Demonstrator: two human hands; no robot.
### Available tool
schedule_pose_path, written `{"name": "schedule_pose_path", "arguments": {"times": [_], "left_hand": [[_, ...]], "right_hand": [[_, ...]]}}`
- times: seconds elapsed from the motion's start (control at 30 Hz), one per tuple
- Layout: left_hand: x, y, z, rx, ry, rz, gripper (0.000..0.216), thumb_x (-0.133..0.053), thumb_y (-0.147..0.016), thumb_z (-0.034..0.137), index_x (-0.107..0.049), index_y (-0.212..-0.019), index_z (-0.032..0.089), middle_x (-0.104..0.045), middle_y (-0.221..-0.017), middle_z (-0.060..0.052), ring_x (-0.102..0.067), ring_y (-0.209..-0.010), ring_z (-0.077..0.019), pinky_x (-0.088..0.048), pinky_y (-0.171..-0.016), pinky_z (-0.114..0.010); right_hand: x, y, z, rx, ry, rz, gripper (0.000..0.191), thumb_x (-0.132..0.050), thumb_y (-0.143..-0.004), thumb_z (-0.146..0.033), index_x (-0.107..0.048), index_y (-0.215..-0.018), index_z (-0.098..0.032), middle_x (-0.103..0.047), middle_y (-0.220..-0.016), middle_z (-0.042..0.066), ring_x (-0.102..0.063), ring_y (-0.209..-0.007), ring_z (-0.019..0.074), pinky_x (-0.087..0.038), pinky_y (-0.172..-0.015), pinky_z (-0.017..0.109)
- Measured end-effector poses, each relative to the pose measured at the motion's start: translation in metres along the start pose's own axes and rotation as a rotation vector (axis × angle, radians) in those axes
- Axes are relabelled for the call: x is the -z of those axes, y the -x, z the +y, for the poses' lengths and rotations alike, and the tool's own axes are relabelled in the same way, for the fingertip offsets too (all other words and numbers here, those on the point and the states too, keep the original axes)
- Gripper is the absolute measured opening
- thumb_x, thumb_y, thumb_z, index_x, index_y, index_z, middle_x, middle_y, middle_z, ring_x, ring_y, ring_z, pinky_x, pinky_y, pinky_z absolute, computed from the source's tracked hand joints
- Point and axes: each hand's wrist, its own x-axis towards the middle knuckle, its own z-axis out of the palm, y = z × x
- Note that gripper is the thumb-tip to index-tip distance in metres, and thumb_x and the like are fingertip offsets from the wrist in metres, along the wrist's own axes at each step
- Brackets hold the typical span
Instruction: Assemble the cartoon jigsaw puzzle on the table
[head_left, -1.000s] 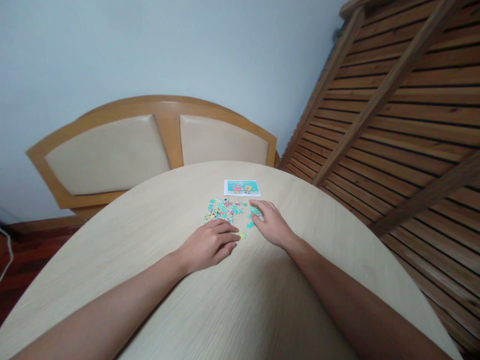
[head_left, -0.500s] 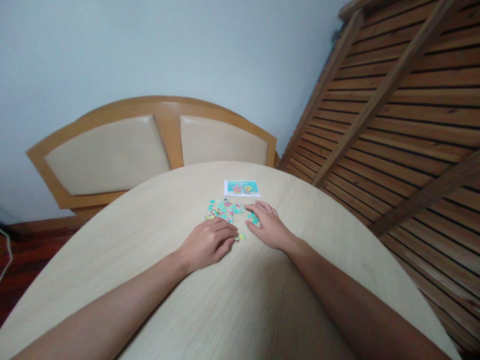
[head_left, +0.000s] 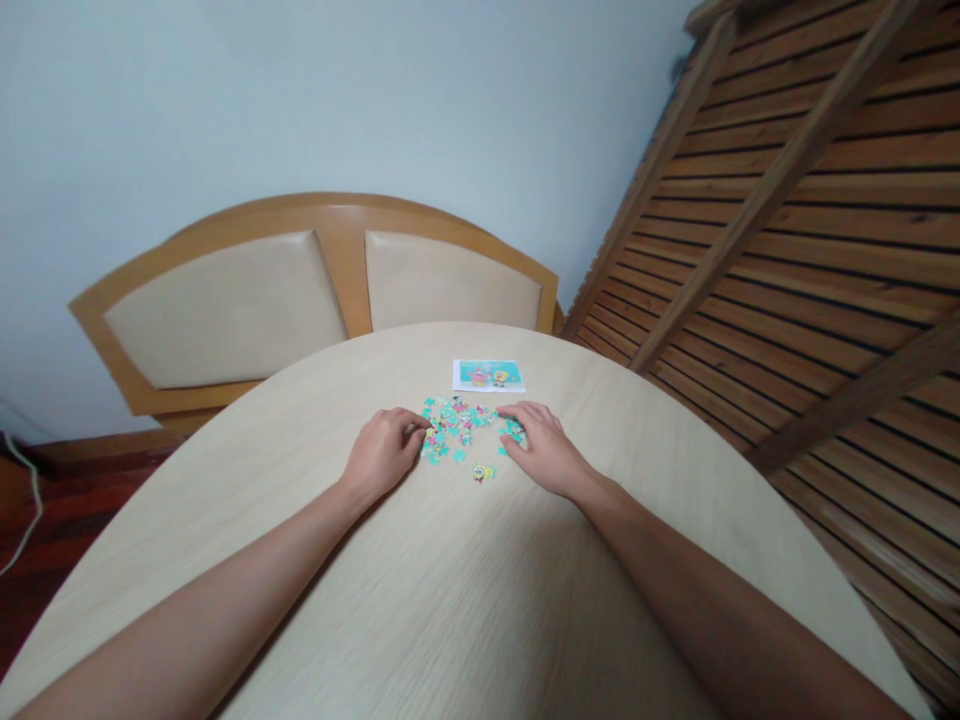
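Turquoise puzzle pieces (head_left: pixel 455 432), uncounted; two hands, left hand (head_left: pixel 384 452), right hand (head_left: pixel 546 455).

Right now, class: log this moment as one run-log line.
left hand: on puzzle pieces, left edge | right hand: on right edge | reference picture: beyond pile | table

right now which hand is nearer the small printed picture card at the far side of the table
Right. The right hand lies just below the small printed picture card, near its right end. The left hand sits farther off, at the left edge of the scattered puzzle pieces.
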Motion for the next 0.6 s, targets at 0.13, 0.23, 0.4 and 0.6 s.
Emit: {"name": "schedule_pose_path", "arguments": {"times": [0.13, 0.23, 0.4, 0.6], "left_hand": [[-0.0002, 0.0007, -0.0003, 0.052, -0.027, 0.024, 0.021, -0.054, -0.089, 0.021, -0.072, -0.100, 0.022, -0.074, -0.097, -0.006, -0.064, -0.094, -0.0264, -0.051, -0.086, -0.040], [0.0006, 0.0007, -0.0004, 0.070, -0.019, 0.044, 0.021, -0.053, -0.089, 0.021, -0.071, -0.099, 0.021, -0.074, -0.093, -0.006, -0.065, -0.092, -0.0263, -0.052, -0.083, -0.039], [-0.0002, 0.0010, 0.0003, -0.015, -0.012, 0.041, 0.022, -0.053, -0.092, 0.027, -0.073, -0.101, 0.021, -0.073, -0.100, -0.007, -0.063, -0.095, -0.0279, -0.051, -0.088, -0.045], [-0.0008, 0.0027, 0.0019, -0.091, -0.077, 0.035, 0.022, -0.055, -0.094, 0.030, -0.077, -0.096, 0.023, -0.070, -0.101, -0.008, -0.062, -0.092, -0.0278, -0.051, -0.085, -0.046]], "right_hand": [[0.0001, 0.0003, 0.0000, 0.006, -0.005, 0.006, 0.035, -0.056, -0.090, -0.026, -0.059, -0.124, -0.022, -0.064, -0.125, 0.010, -0.050, -0.123, 0.0282, -0.040, -0.106, 0.049], [0.0005, 0.0002, -0.0001, 0.006, -0.009, -0.003, 0.034, -0.056, -0.090, -0.026, -0.060, -0.124, -0.021, -0.064, -0.124, 0.010, -0.050, -0.123, 0.0281, -0.040, -0.106, 0.048], [0.0004, -0.0001, 0.0002, -0.007, -0.003, -0.013, 0.035, -0.056, -0.091, -0.027, -0.060, -0.125, -0.021, -0.064, -0.125, 0.010, -0.050, -0.124, 0.0280, -0.040, -0.106, 0.048], [0.0012, -0.0002, -0.0015, -0.005, -0.003, -0.011, 0.035, -0.055, -0.091, -0.027, -0.060, -0.125, -0.022, -0.064, -0.125, 0.010, -0.050, -0.124, 0.0282, -0.040, -0.106, 0.049]]}}
